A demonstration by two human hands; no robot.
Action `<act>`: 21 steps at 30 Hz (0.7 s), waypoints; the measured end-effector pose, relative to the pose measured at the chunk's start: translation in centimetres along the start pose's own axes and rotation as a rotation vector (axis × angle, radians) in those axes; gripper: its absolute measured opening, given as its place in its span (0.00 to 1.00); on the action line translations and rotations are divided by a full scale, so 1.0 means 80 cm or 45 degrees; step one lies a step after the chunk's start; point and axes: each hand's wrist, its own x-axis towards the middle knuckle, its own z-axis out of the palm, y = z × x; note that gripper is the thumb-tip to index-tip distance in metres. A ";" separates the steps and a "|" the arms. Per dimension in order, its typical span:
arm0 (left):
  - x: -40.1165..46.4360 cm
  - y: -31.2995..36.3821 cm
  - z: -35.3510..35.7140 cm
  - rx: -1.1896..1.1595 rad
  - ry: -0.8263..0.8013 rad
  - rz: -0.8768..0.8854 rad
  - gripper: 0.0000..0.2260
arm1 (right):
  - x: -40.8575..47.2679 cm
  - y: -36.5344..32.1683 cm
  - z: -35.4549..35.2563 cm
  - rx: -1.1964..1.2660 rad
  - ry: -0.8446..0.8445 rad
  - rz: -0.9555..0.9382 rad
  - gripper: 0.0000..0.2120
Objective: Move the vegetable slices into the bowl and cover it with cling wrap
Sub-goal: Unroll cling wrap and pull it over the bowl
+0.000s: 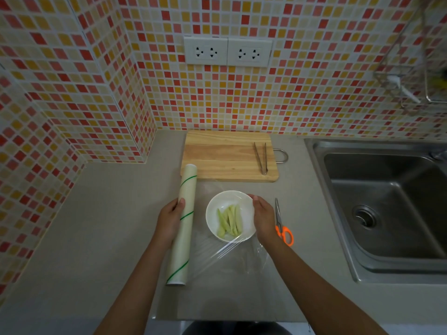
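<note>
Head view: white bowl sits on the grey bench, front-centre, just in front of the wooden cutting board. Pale green vegetable slices are all inside the bowl, lying roughly parallel.

Cling wrap roll lies on the bench just left of the bowl, long axis running front to back, green spiral line on it. A sheet of cling wrap is pulled off the roll to the right, across the top of the bowl; its near part lies wrinkled on the bench in front of the bowl.

Left hand grips the roll at about mid-length, thumb curled over the top. Right hand is at the bowl's right rim, fingers curved down onto the film and rim; can't tell if it's pinching the film or just pressing it. Hands well apart, bowl between them.

Orange-handled scissors lie on the bench just right of the right hand, blades pointing away. Metal tongs lie on the right side of the cutting board. Steel sink to the far right. Mosaic tile wall behind, with a double socket plate.
</note>
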 end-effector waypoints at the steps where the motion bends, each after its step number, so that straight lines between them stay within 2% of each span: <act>1: 0.001 0.000 0.000 -0.012 -0.001 -0.007 0.15 | 0.000 0.000 0.000 -0.001 0.001 0.003 0.15; 6: 0.003 -0.001 -0.003 -0.047 -0.008 -0.010 0.11 | 0.000 0.000 0.000 -0.018 -0.009 -0.019 0.15; 21: 0.000 -0.005 -0.009 -0.131 0.005 -0.016 0.12 | 0.002 0.002 -0.001 -0.035 -0.024 -0.024 0.16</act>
